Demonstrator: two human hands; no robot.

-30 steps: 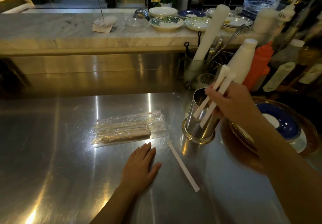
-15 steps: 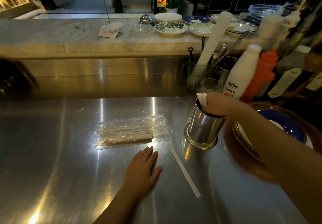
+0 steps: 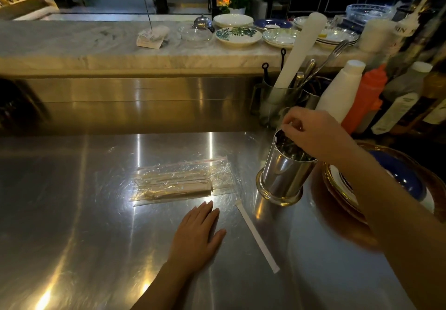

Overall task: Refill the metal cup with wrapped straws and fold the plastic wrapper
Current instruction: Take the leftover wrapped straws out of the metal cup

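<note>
The shiny metal cup (image 3: 281,179) stands on the steel counter, right of centre. My right hand (image 3: 313,133) hovers over its mouth with loosely curled fingers, and no straw shows between them. The cup's inside is dark, so its contents are hidden. A clear plastic wrapper (image 3: 183,180) with several wrapped straws inside lies flat to the left of the cup. One loose white wrapped straw (image 3: 257,236) lies diagonally on the counter in front of the cup. My left hand (image 3: 196,238) rests palm down, holding nothing, just in front of the wrapper and left of the loose straw.
A blue plate on a gold-rimmed charger (image 3: 398,181) sits right of the cup, under my right arm. Behind the cup stand a glass utensil holder (image 3: 277,102), a white bottle (image 3: 337,92), an orange bottle (image 3: 364,97) and more bottles. Plates line the marble ledge (image 3: 72,44).
My right hand lowered the white straws into the cup and they are no longer in view; the hand now sits just above the rim. My left hand has stayed put.
</note>
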